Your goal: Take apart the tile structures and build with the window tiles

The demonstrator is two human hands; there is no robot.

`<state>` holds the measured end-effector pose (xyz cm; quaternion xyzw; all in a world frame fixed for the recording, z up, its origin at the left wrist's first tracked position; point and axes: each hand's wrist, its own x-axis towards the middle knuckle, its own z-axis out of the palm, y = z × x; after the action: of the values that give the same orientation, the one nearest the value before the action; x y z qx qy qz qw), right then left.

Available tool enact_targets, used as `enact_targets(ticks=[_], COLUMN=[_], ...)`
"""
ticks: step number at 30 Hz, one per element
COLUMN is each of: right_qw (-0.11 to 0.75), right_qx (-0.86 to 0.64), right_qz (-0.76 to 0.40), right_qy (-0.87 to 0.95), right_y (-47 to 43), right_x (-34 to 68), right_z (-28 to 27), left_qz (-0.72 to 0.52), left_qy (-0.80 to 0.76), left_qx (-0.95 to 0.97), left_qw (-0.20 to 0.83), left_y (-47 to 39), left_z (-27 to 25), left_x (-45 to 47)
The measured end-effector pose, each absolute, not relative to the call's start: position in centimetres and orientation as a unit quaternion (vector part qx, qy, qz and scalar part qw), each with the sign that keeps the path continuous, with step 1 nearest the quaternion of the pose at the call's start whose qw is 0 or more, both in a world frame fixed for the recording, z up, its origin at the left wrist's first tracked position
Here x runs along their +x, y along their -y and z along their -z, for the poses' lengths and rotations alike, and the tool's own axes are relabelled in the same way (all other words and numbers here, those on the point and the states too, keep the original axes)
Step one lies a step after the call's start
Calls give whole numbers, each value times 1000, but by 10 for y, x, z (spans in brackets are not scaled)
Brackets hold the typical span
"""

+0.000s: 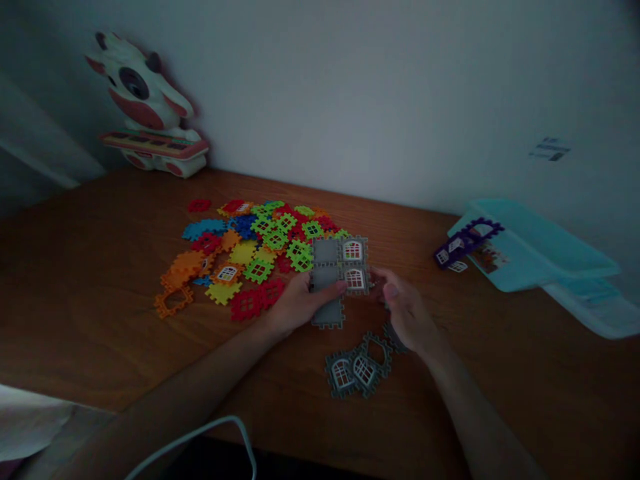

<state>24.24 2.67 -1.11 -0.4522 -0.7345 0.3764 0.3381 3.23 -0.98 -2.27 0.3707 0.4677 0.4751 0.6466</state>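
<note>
A panel of several grey interlocking tiles (327, 250) is raised above the table, two of its tiles fitted with white window frames. My left hand (297, 303) grips it from the left, thumb across the front and the other fingers hidden behind. Close to the panel's right edge, my right hand (407, 310) has its fingers curled in. A bit of grey shows by those fingers, but what they hold is too dark to make out. Loose grey window tiles (353, 372) overlap on the table below, and another grey piece (395, 339) is partly covered by my right hand.
Colourful interlocking tiles (243, 252) are heaped left of the panel. Purple tiles (467, 242) lean on a light blue bin (540, 240) at the right. A cow-shaped toy keyboard (150, 133) stands by the wall at the back left. A white cable (200, 427) curves across the front.
</note>
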Motion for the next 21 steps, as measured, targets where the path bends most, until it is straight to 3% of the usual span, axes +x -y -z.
enact_targets(ticks=[3,6,14,21], right_qw=[209,133,103,69], right_qx=[-509,-561,-649,-622], right_qz=[-225,-210,-273,-338], right_qy=[804,789,702,703], right_y=[-42,-51,-56,-58], right_x=[272,300,345,336], right_z=[1,-3,7,9], left_qz=[-518,-546,-554,-552], left_qy=[-460,-449,-426,-413], left_qx=[275,202,178,194], left_qw=[667,678,693,698], left_y=[5,1,1,3], left_z=[22,22,23,28], left_x=[29,28,29,32])
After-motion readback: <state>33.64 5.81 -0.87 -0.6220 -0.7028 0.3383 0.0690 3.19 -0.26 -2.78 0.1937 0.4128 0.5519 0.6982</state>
